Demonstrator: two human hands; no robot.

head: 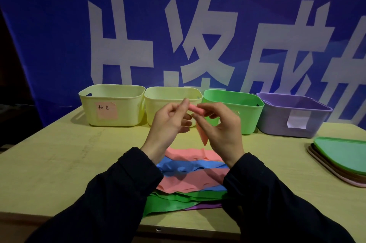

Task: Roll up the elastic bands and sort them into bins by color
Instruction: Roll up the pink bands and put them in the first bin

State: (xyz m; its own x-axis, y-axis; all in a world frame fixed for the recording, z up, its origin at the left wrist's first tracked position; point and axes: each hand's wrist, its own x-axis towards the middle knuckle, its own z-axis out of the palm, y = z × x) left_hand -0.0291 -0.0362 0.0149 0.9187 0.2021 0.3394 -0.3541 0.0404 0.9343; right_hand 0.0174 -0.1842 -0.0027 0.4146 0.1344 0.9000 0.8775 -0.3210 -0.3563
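Note:
Both hands are raised above the table and hold a pink elastic band [195, 108] between them. My left hand [172, 122] pinches the small rolled end at its fingertips, and my right hand [221, 126] pinches the same roll from the other side. The band's loose tail [203, 135] hangs down between the hands. Below lies a pile of flat bands: pink [190, 153], blue [184, 167], green [174, 201] and a purple edge [206, 206]. Behind stand bins: a yellow one with a pink label [112, 104], a second yellow one [158, 98], a green one [243, 104] and a purple one [293, 118].
A stack of bin lids [340, 157], green on top, lies at the table's right edge. The wooden table [69, 159] runs to a front edge near my sleeves. A blue banner with large white characters [198, 34] hangs behind the bins.

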